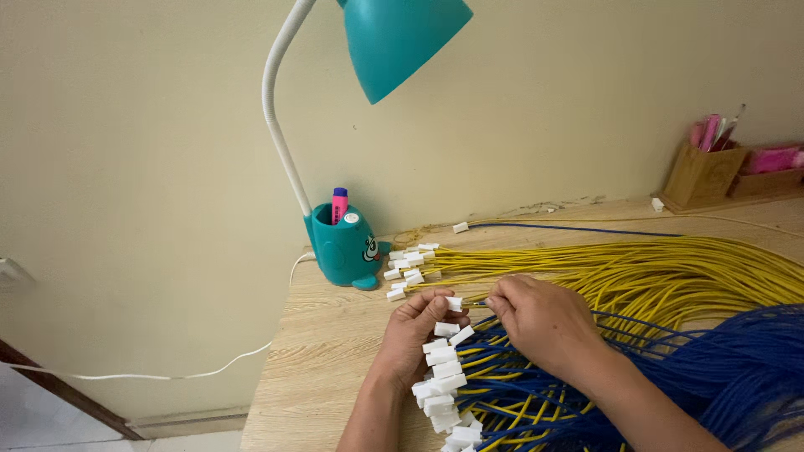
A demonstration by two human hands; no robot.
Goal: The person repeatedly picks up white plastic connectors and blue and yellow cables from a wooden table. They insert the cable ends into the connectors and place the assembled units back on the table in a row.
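My left hand (414,331) pinches a small white connector (453,303) at its fingertips. My right hand (540,322) grips the end of a thin wire (480,302) right next to that connector. Under both hands lies a mixed bundle of blue and yellow wires (536,406) tipped with several white connectors (444,377). A larger bundle of yellow wires (620,264) with white connectors (409,268) at its left end stretches across the wooden table (327,351) behind my hands. A mass of blue wires (745,360) lies at the right.
A teal desk lamp (394,38) with a white gooseneck stands on a teal pen-holder base (342,247) holding a pink marker, at the table's back left corner. A wooden organiser (703,174) with pink pens sits at the back right. A white cable (167,374) hangs off the left edge.
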